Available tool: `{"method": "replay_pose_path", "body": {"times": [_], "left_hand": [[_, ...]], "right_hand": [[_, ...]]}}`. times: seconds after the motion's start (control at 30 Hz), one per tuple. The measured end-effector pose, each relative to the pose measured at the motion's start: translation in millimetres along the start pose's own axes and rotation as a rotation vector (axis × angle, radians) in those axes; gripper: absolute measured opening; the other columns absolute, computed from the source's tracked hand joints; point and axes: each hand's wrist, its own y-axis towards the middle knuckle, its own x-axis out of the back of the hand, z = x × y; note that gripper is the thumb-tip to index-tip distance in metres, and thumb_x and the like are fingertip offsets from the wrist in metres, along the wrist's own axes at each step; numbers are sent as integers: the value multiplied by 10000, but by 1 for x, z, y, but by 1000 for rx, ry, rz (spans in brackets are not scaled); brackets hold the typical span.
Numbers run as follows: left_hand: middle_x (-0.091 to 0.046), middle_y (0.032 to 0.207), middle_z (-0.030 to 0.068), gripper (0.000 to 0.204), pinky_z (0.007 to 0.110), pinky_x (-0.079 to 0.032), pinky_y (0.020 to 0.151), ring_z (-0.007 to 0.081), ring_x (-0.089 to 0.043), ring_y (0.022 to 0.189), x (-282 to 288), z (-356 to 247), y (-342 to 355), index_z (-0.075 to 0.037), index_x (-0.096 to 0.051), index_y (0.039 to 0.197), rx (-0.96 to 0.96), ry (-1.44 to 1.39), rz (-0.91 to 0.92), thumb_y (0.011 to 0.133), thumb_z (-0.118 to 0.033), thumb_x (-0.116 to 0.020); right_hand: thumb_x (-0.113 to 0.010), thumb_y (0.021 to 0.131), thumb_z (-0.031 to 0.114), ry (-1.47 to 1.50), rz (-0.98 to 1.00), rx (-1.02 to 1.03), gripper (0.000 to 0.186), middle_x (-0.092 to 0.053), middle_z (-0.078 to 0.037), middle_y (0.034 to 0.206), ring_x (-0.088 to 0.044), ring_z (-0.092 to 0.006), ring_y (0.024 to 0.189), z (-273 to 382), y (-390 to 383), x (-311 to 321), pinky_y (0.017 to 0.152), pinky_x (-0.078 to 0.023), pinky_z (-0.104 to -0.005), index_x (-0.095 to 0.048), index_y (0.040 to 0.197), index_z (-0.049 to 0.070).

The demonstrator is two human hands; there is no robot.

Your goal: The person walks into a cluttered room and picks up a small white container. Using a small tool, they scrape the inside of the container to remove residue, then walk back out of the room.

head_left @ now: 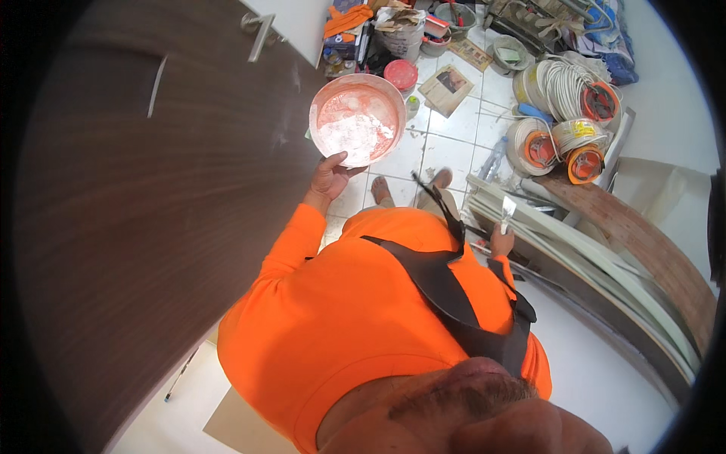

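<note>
My left hand point(330, 178) grips the near rim of a round, pale pink tub point(318, 102), its fingers partly hidden under the tub. Inside, the tub is smeared reddish, and a white powdery or pasty mass lies at the bottom. Lower and to the right, my right hand point(501, 240) is closed around a small putty knife point(508, 206). The knife's pale blade points up and away from me, and its handle is mostly hidden in my fist. Both arms wear orange sleeves, and a black strap hangs across my chest.
A dark brown door point(98, 197) with a metal handle point(262, 38) stands close on my left. Ahead are a red-lidded pot point(401, 73), newspaper point(447, 90) and several buckets. Cable coils point(567, 87), a plastic bottle point(493, 157) and long boards point(620, 219) lie on the right.
</note>
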Motion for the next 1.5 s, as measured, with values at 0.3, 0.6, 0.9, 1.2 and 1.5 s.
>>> {"method": "replay_pose_path", "body": {"times": [0.3,0.6,0.9,1.2,1.5], "left_hand": [[-597,1365,166,607,535,-490,1060,335,-595,1247,-81,-1,106,-22,-448,1433,-167,-77,-171,896,-190,-677],[-572,1408,177,635,541,-474,1075,342,-576,1281,-124,7,145,2,-406,1462,-327,-161,-243,912,-198,-653],[-498,1473,149,728,540,-474,1069,319,-525,1335,-98,-13,199,-56,-302,1533,-313,-208,-233,901,-140,-654],[-509,1454,139,737,528,-483,1076,325,-527,1325,-107,-57,232,-58,-334,1512,-409,-301,-340,858,-49,-674],[-470,1494,128,825,492,-426,1143,308,-474,1378,-115,-74,280,-66,-301,1530,-512,-411,-555,814,-51,-712]], "right_hand": [[-682,870,394,119,300,260,466,-713,-259,1035,-674,-441,983,101,203,-32,848,-526,-483,-705,1064,-29],[-657,897,343,103,503,677,530,-672,-307,1115,-643,-464,1062,317,386,-64,928,-500,-478,-590,1265,-32],[-595,926,364,-98,621,709,520,-678,-301,1128,-648,-445,1083,462,382,-135,947,-501,-469,-609,1248,-45],[-596,921,310,-113,634,980,471,-668,-338,1078,-645,-481,1042,602,381,-229,916,-509,-503,-623,1169,-90],[-543,930,254,-260,642,937,358,-691,-317,909,-658,-474,979,675,405,-406,880,-507,-538,-693,995,-65]]}}
